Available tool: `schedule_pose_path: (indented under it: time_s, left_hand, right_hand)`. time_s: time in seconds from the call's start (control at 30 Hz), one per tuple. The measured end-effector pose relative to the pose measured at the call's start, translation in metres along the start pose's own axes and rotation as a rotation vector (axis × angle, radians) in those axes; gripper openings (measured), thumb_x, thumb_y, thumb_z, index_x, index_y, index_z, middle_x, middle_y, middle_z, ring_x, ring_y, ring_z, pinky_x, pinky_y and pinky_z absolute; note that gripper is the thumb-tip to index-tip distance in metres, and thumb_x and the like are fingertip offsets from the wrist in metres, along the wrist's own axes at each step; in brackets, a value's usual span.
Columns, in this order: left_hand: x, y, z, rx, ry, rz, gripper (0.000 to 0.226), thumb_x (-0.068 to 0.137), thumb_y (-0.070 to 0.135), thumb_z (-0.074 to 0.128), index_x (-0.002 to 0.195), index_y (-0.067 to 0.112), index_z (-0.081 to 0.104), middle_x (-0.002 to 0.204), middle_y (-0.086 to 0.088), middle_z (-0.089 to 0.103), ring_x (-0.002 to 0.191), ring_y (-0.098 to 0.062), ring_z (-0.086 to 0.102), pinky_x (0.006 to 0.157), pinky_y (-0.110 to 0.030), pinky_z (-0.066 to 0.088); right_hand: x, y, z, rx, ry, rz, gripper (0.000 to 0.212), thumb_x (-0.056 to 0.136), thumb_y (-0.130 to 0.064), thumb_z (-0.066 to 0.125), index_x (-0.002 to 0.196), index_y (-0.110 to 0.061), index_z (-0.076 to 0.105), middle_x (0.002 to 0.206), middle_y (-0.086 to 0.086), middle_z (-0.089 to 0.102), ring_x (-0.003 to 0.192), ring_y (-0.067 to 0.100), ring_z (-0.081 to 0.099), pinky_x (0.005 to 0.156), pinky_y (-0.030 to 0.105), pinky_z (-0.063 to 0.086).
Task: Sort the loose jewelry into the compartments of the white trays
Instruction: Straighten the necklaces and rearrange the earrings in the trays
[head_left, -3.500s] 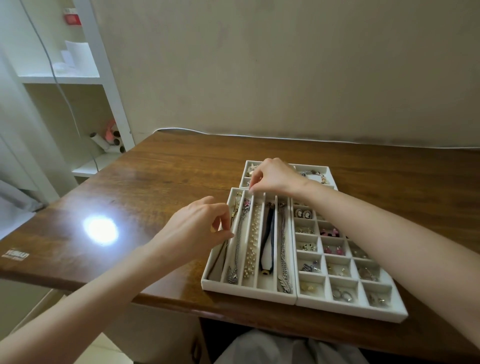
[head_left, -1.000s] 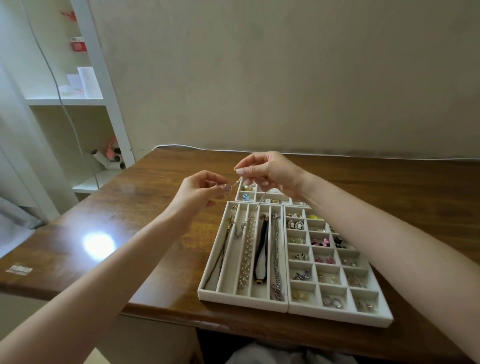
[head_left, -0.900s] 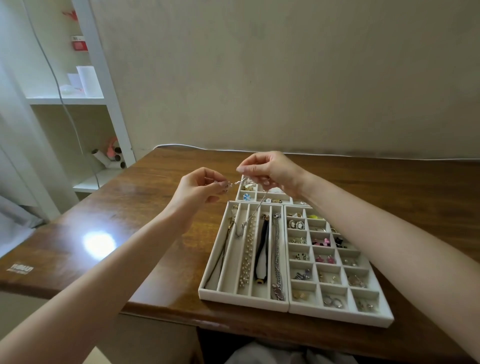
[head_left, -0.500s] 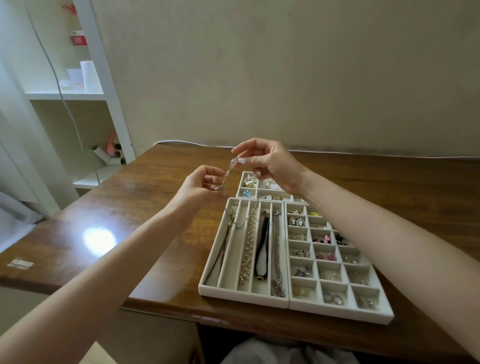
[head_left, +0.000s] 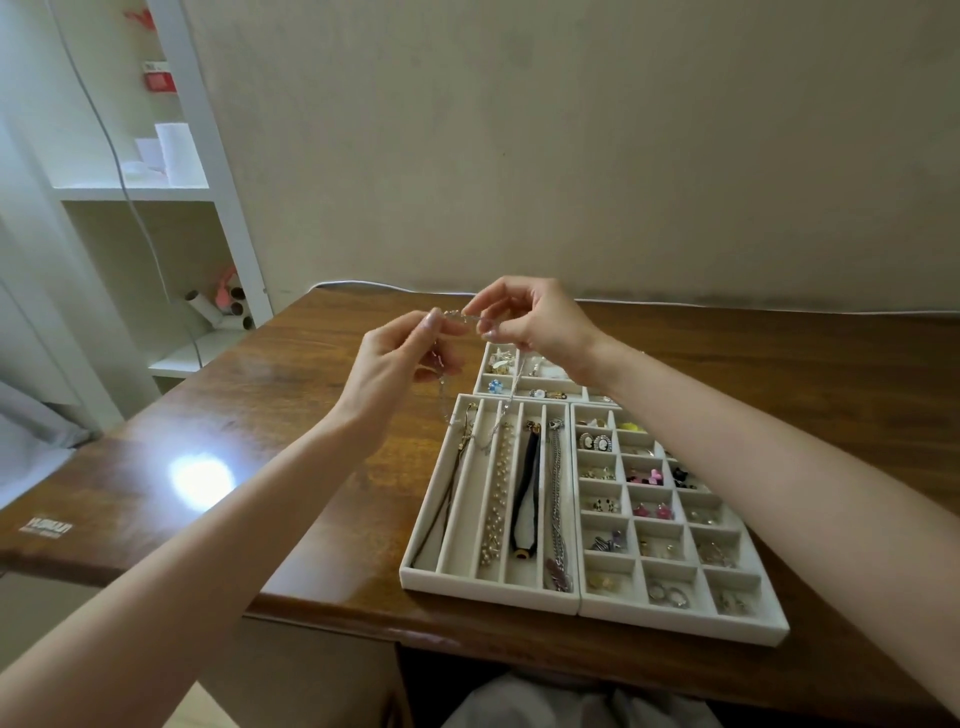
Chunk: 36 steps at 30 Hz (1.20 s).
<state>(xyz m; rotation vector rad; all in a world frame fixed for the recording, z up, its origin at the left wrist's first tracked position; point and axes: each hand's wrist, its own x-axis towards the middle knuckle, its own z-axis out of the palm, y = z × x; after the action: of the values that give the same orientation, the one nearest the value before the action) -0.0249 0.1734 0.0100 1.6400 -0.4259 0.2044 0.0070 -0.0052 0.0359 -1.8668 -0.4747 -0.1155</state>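
We are working over a broad, glossy brown wooden counter, its varnish throwing back a bright patch of light at our 9 o'clock. Toward 5 o'clock from its middle, two white, soft-lined trays are lying side by side: a white tray of long narrow slots and, touching it at 3 o'clock, a white tray of small square cells. A smaller white tray is sitting at their 12 o'clock.

Above that far end we are holding both hands raised. Our left hand is pinching a thin silver link chain between thumb and forefinger, the other fingers loosely curled. Our right hand is pinching it the same way, just toward 3 o'clock. A short run is stretching between the pinches, and the loose lengths are dangling toward the long-slot tray's 12 o'clock end.

We are judging the chain light, limp, slippery and quick to knot or snag on the necklaces already laid down. Fingertip holds near each end should let it go down straight. The second slot from 9 o'clock is looking bare, a likely home.
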Motion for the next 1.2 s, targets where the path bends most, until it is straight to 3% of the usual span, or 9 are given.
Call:
schedule_pose_path:
  time_s: [0.17, 0.3, 0.4, 0.53, 0.63, 0.7, 0.87, 1.0, 1.2]
  left_hand:
    - [-0.002, 0.003, 0.002, -0.057, 0.079, -0.033, 0.031, 0.101, 0.029, 0.032, 0.090, 0.010, 0.053, 0.058, -0.005, 0.067, 0.054, -0.016, 0.062, 0.050, -0.021, 0.044]
    - [-0.005, 0.001, 0.001, -0.049, 0.115, -0.035, 0.029, 0.100, 0.029, 0.037, 0.082, 0.011, 0.050, 0.049, 0.003, 0.053, 0.044, -0.009, 0.044, 0.046, -0.021, 0.034]
    - [-0.007, -0.004, -0.002, 0.006, 0.093, -0.101, 0.022, 0.092, 0.029, 0.054, 0.080, 0.011, 0.055, 0.058, 0.005, 0.052, 0.050, -0.005, 0.044, 0.049, -0.017, 0.038]
    - [-0.011, -0.021, 0.001, 0.022, 0.043, -0.254, 0.013, 0.088, 0.019, 0.062, 0.084, 0.008, 0.058, 0.073, -0.002, 0.065, 0.060, -0.005, 0.060, 0.055, -0.017, 0.051]
    - [-0.013, -0.031, 0.004, -0.012, 0.123, -0.312, 0.012, 0.091, 0.017, 0.058, 0.085, 0.007, 0.055, 0.080, -0.004, 0.070, 0.070, -0.011, 0.065, 0.062, -0.026, 0.056]
    - [-0.013, -0.034, 0.003, -0.029, 0.165, -0.329, 0.013, 0.093, 0.018, 0.056, 0.087, 0.007, 0.052, 0.082, -0.006, 0.072, 0.073, -0.014, 0.069, 0.059, -0.029, 0.057]
    - [-0.013, -0.040, -0.002, 0.024, 0.235, -0.365, 0.014, 0.091, 0.015, 0.058, 0.082, 0.008, 0.051, 0.075, -0.010, 0.070, 0.060, -0.014, 0.068, 0.047, -0.023, 0.051]
    - [-0.012, -0.048, -0.006, 0.154, 0.208, -0.407, 0.015, 0.089, 0.018, 0.061, 0.079, 0.010, 0.053, 0.075, -0.006, 0.071, 0.066, -0.013, 0.065, 0.049, -0.022, 0.050]
    - [-0.013, -0.054, -0.004, 0.263, 0.097, -0.400, 0.017, 0.084, 0.017, 0.068, 0.074, 0.012, 0.054, 0.073, -0.005, 0.070, 0.069, -0.015, 0.064, 0.054, -0.025, 0.051]
  right_hand:
    - [0.001, 0.011, -0.001, -0.021, 0.150, 0.118, 0.011, 0.090, -0.004, 0.059, 0.098, -0.004, 0.067, 0.080, 0.007, 0.066, 0.057, 0.006, 0.056, 0.049, 0.016, 0.045]
    - [0.000, 0.016, -0.015, 0.134, 0.203, 0.269, 0.025, 0.098, -0.016, 0.048, 0.095, -0.003, 0.069, 0.078, 0.007, 0.068, 0.065, 0.013, 0.060, 0.063, 0.023, 0.050]
    - [-0.001, 0.023, -0.025, 0.142, 0.252, 0.373, 0.031, 0.098, -0.024, 0.045, 0.082, -0.010, 0.068, 0.080, 0.005, 0.071, 0.067, 0.013, 0.059, 0.064, 0.026, 0.044]
    - [-0.003, 0.030, -0.033, 0.153, 0.291, 0.442, 0.031, 0.097, -0.030, 0.045, 0.079, -0.011, 0.060, 0.078, 0.008, 0.071, 0.058, 0.014, 0.053, 0.055, 0.025, 0.040]
    - [-0.003, 0.030, -0.033, 0.237, 0.265, 0.449, 0.029, 0.098, -0.025, 0.045, 0.078, -0.008, 0.058, 0.071, 0.010, 0.066, 0.051, 0.015, 0.047, 0.047, 0.022, 0.037]
    - [-0.003, 0.030, -0.034, 0.286, 0.236, 0.435, 0.024, 0.096, -0.015, 0.048, 0.078, -0.007, 0.061, 0.066, 0.009, 0.060, 0.052, 0.013, 0.044, 0.041, 0.018, 0.036]
    - [-0.002, 0.030, -0.044, 0.348, 0.168, 0.356, 0.016, 0.089, 0.004, 0.053, 0.091, -0.003, 0.066, 0.069, 0.008, 0.061, 0.056, 0.011, 0.052, 0.049, 0.017, 0.046]
    - [-0.002, 0.030, -0.046, 0.231, 0.147, 0.329, 0.010, 0.086, -0.004, 0.064, 0.093, -0.006, 0.070, 0.078, 0.008, 0.071, 0.066, 0.013, 0.066, 0.061, 0.021, 0.054]
    - [0.000, 0.028, -0.039, 0.137, 0.212, 0.222, 0.007, 0.085, -0.008, 0.066, 0.090, -0.009, 0.071, 0.069, 0.000, 0.072, 0.065, 0.007, 0.064, 0.060, 0.019, 0.042]
